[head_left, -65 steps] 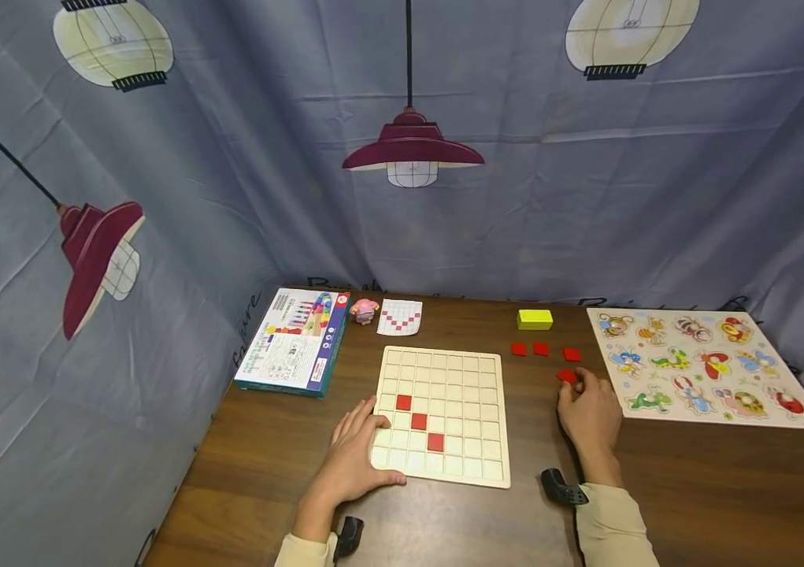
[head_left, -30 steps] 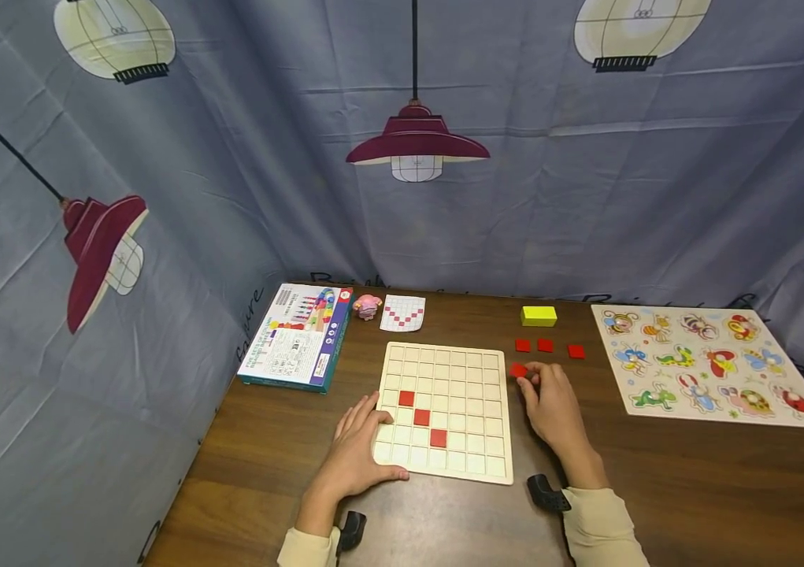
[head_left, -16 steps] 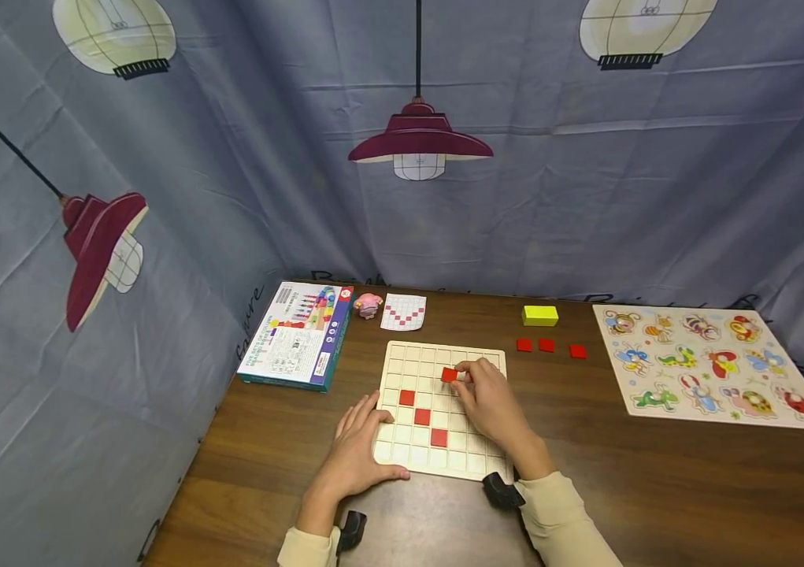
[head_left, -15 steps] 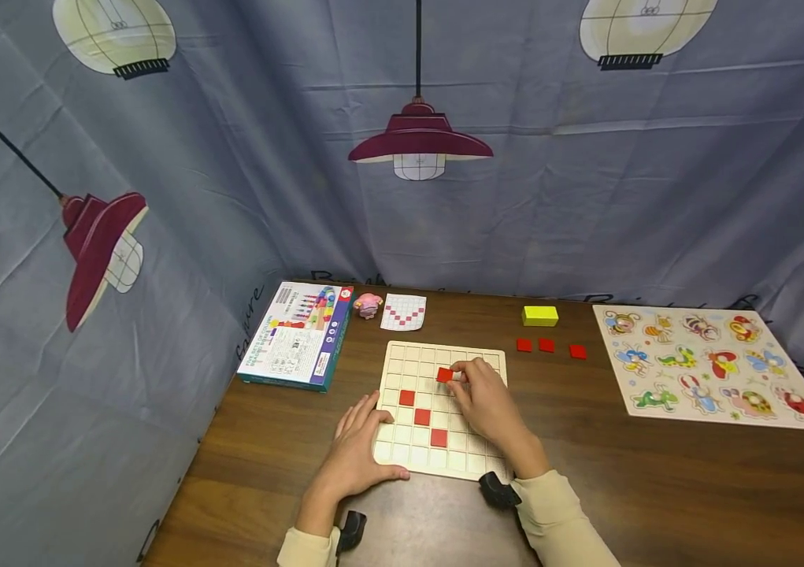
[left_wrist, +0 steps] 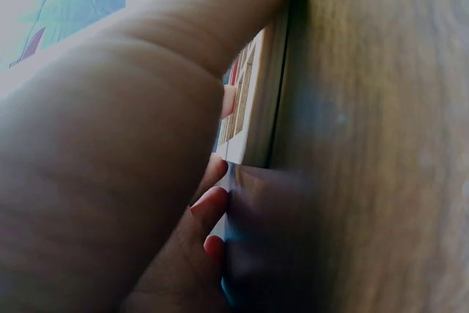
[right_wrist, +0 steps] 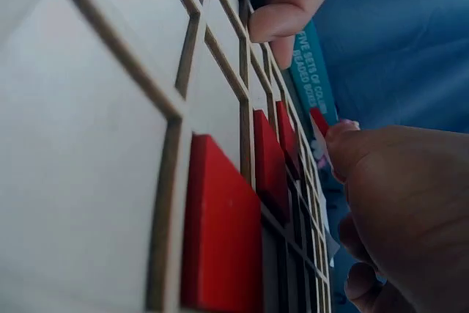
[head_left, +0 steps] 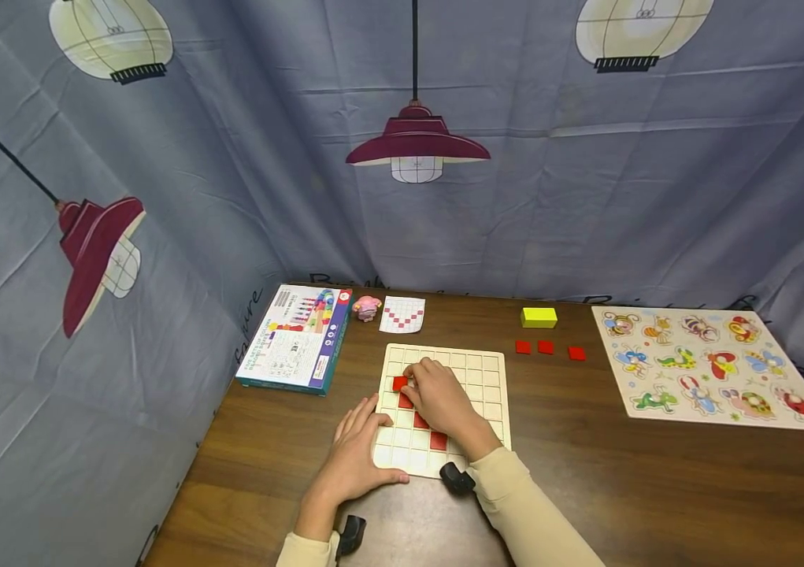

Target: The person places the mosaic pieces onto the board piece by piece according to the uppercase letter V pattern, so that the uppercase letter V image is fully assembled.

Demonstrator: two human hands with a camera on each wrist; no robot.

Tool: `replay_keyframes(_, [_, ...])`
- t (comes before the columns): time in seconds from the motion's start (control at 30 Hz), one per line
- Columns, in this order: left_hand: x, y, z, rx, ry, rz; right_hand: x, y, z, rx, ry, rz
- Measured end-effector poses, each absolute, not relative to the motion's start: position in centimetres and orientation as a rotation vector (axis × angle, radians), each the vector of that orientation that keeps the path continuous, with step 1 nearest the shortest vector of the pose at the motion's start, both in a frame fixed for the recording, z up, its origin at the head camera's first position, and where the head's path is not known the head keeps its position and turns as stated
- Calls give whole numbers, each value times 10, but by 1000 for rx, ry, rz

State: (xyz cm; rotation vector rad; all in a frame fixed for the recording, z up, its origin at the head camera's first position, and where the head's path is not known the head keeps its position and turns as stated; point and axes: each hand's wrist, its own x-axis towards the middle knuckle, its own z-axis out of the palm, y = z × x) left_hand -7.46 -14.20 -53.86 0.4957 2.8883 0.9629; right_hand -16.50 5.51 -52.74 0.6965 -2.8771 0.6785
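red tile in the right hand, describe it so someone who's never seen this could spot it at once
On the brown table, find the pale wooden grid board. Near its left edge in the head view, the right hand pinches a small square red tile. The other red tiles sit in the board or lie on the table; only this one is held.

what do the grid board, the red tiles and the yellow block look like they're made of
Grid board: probably wood, matte; pale tan, with browner sides on the raised grid lines.
Red tiles: painted wood or plastic, smooth; even red and crisp edges, so either fits.
Yellow block: uniform bright colour; plastic, painted wood or foam, too small to tell.
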Motion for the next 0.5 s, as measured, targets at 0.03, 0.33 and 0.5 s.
replay_keyframes(0.03, [-75, -142, -538, 492, 2886, 963, -166, 53, -528, 697, -2883, 661])
replay_keyframes(0.33, [-76, -142, -539, 494, 2889, 963, -173, 41, -530, 707, -2925, 609])
replay_keyframes(0.5, [-75, -143, -538, 491, 2882, 965, -173, 36, -531, 706, -2914, 578])
